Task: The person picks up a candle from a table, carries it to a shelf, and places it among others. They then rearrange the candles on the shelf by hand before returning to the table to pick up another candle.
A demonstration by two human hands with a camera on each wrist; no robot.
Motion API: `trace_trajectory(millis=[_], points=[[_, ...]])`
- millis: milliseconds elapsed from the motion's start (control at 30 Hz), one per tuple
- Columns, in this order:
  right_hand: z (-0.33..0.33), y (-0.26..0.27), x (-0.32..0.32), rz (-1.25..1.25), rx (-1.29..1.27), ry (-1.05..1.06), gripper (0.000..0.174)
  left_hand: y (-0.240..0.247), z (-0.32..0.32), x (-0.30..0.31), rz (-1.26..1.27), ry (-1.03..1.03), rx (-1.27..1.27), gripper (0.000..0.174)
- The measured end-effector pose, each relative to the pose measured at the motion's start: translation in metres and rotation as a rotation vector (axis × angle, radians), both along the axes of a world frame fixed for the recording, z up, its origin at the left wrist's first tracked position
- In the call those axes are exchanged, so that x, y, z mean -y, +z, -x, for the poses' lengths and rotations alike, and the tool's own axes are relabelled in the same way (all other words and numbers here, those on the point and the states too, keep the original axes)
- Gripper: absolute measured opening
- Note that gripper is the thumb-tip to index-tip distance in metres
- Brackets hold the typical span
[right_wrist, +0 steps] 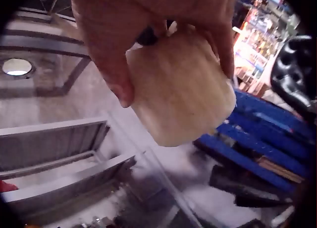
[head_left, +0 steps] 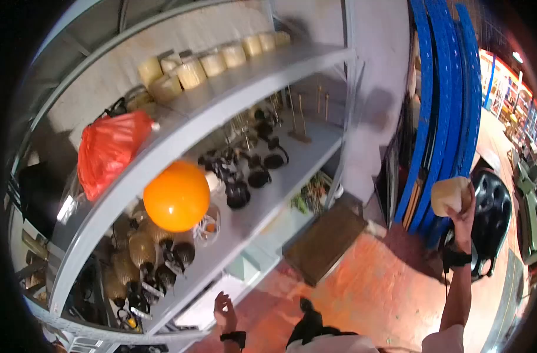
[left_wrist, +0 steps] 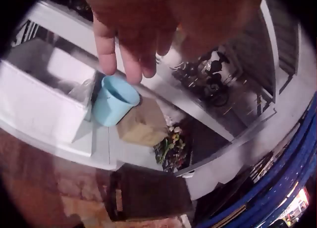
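My right hand [head_left: 465, 216] is raised at the right of the head view and grips a cream-coloured, rounded cylinder [head_left: 448, 196]. Up close in the right wrist view, thumb and fingers hold the pale cylinder [right_wrist: 181, 89] from its two sides, and its smooth surface faces the camera. My left hand [head_left: 225, 313] is low beside the shelving with fingers loosely bent and nothing in them. Several similar cream cylinders [head_left: 212, 63] stand in a row on the upper shelf [head_left: 239, 82]. A red plastic bag [head_left: 112, 150] sits at that shelf's left end.
A glossy orange ball [head_left: 176, 196] appears before the lower shelf, near dark metal pieces [head_left: 239, 194] and brown vessels [head_left: 142, 250]. A light blue bucket [left_wrist: 115, 100] stands low by a cardboard box [left_wrist: 143, 123]. Blue beams [head_left: 450, 117] lean upright near a black tufted chair [head_left: 492, 206].
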State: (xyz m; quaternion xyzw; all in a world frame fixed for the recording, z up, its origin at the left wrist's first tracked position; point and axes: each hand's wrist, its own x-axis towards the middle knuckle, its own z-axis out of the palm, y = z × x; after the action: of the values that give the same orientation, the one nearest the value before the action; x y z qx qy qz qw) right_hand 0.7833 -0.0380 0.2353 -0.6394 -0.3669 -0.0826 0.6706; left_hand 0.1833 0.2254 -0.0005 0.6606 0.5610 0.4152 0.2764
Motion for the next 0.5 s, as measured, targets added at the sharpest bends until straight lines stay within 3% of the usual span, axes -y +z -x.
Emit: trace_trajectory(millis=[33,67,100,167,233,300,500], points=[[-0.009,0.015,-0.033,-0.02,0.059,0.055,0.089,0.009,-0.01,-0.023,-0.169,-0.003,0.007,0.023],[-0.01,0.037,-0.063,0.02,0.09,0.067,0.09,0.019,-0.02,-0.042,-0.199,0.072,0.223,0.023],[-0.018,0.054,-0.092,0.018,0.109,0.111,0.092,0.06,-0.036,-0.053,-0.252,0.084,0.242,0.021],[-0.026,0.089,-0.148,0.032,0.137,0.157,0.092,0.135,-0.064,-0.082,-0.484,0.079,0.051,0.022],[-0.029,0.126,-0.197,0.033,0.148,0.25,0.093,0.181,-0.083,-0.116,-0.669,0.079,-0.066,0.023],[-0.039,0.159,-0.244,0.009,0.157,0.337,0.094,0.241,-0.115,-0.135,-0.803,0.05,-0.047,0.025],[-0.072,0.241,-0.392,0.056,0.292,0.5,0.095,0.336,-0.192,-0.194,-1.062,0.108,-0.282,0.03]])
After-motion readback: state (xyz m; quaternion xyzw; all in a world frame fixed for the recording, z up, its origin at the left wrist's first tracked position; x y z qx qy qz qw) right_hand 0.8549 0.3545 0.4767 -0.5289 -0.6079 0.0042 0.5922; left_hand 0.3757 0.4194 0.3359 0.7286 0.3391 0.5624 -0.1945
